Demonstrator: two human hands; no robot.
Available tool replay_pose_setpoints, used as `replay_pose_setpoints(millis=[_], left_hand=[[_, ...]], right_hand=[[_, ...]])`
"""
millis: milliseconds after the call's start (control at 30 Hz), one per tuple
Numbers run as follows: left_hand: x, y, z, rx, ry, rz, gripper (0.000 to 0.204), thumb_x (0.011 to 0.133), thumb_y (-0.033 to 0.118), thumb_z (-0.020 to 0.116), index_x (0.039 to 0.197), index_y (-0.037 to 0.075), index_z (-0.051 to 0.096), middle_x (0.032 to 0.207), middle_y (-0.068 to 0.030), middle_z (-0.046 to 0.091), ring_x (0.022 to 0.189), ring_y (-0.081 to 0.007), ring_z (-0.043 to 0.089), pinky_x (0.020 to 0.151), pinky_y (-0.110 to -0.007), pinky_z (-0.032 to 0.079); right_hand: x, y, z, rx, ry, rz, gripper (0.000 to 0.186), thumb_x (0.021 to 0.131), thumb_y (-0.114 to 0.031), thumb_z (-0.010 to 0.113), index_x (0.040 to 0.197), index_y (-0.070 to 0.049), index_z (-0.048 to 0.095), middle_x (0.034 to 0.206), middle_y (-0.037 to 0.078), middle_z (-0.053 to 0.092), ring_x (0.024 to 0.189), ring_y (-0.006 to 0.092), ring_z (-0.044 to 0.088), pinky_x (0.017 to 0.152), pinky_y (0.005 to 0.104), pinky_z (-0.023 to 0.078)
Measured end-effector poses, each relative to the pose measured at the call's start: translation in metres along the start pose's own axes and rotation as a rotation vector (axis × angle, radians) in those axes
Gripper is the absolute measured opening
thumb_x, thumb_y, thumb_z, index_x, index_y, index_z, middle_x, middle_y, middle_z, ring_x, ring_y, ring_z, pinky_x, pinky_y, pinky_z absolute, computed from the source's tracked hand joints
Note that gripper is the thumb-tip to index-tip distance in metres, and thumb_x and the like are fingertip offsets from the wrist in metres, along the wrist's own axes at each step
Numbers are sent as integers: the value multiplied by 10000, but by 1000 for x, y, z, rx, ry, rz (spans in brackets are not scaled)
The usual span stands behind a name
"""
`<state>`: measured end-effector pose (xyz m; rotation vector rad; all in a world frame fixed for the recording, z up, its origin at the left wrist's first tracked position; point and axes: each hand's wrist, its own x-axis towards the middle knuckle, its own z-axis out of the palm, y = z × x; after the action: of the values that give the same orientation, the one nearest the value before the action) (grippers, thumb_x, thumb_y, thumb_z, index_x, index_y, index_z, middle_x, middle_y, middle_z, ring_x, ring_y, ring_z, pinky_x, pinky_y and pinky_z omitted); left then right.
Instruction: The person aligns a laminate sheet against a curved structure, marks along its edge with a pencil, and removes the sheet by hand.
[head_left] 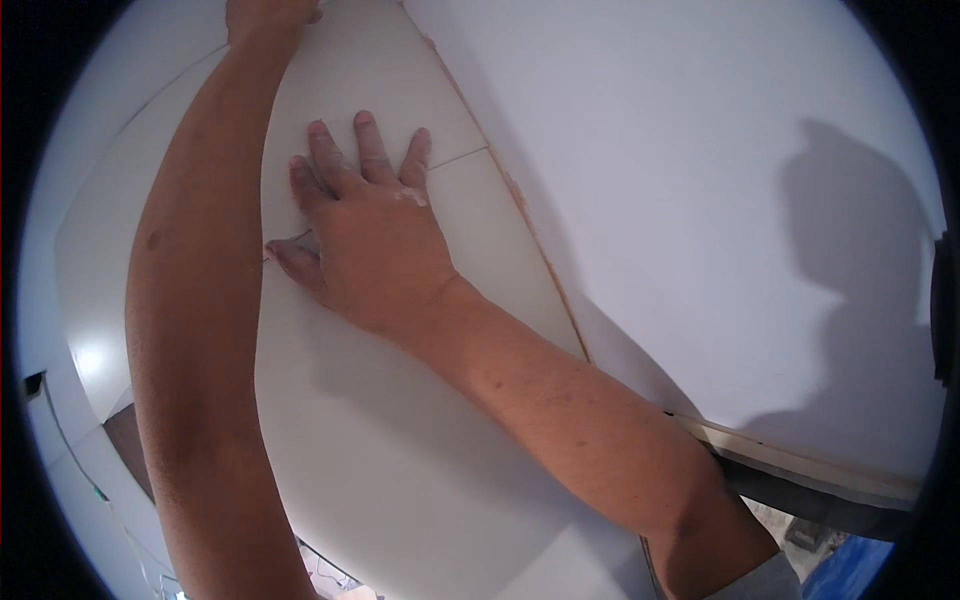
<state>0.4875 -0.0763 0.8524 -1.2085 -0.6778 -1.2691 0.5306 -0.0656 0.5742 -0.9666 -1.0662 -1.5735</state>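
Fingers (365,140) splayed on white tile (400,60); left hand (268,18) cropped.

Adjoining wall (720,200) right of tiles (400,80)

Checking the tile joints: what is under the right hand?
The right hand lies flat, fingers spread, on pale tiles. A joint line runs out from beside its fingers. Where the line goes beneath the palm is covered.

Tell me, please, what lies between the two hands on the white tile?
In the head view, only bare glossy tile lies between the left hand at the top edge and the flat right hand; nothing sits there.
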Motion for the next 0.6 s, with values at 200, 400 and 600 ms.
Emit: replay_pose_setpoints(millis=[200, 400, 600], left_hand=[[10, 0, 14, -429, -95, -248, 185, 947, 187, 686, 956, 60, 820, 778, -48, 770, 787, -204, 769, 735, -359, 607], [12, 10, 25, -653, 98, -158, 291, 988, 162, 600, 829, -26, 755, 670, -130, 703, 521, -251, 674, 518, -379, 544], [18, 30, 18, -1807, -62, -582, 306, 976, 71, 509, 720, -25, 647, 635, -194, 626, 475, -273, 605, 453, -428, 479]], right_hand=[[2, -3, -2, -11, 0, -7, 653, 928, -441, 700, 1403, -6, 593, 1557, 234, 456, 1455, 531, 364, 1121, 793, 232], [2, -5, -2, 11, 16, 0, 654, 906, -419, 716, 1398, -7, 597, 1549, 232, 469, 1457, 525, 369, 1123, 795, 226], [4, -7, -3, 21, 12, 23, 655, 881, -391, 733, 1392, -3, 599, 1550, 227, 473, 1460, 521, 370, 1123, 799, 224]])
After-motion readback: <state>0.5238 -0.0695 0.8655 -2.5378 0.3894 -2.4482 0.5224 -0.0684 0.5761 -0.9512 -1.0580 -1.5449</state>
